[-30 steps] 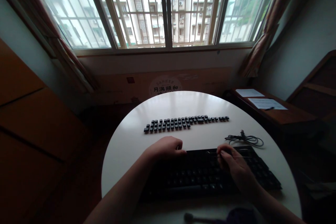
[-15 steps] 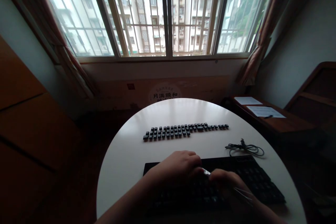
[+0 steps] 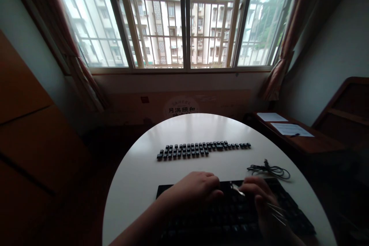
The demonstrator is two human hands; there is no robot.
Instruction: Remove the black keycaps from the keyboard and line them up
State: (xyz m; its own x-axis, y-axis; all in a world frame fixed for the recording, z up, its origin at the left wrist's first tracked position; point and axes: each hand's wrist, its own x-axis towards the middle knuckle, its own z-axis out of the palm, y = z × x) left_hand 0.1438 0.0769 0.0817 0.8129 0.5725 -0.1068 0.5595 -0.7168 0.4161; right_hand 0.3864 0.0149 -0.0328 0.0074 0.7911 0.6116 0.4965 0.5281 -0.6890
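A black keyboard (image 3: 184,219) lies on the round white table (image 3: 138,177) right in front of me. My left hand (image 3: 196,189) rests curled on its upper middle, fingers bent down onto the keys. Just to the right, my right hand (image 3: 261,200) pinches a thin wire keycap puller (image 3: 238,189) over the keyboard's top row. Farther back on the table, removed black keycaps (image 3: 201,149) are lined up in rows.
A thin black cable (image 3: 269,169) lies coiled on the table right of the keyboard. A low wooden side table (image 3: 311,142) with paper sheets (image 3: 291,129) stands at the right. Behind the table are a cardboard box (image 3: 178,105) and a barred window.
My left hand slid right along the keyboard's top toward the middle. My right hand dropped lower and then came back up beside it. The view tilted upward.
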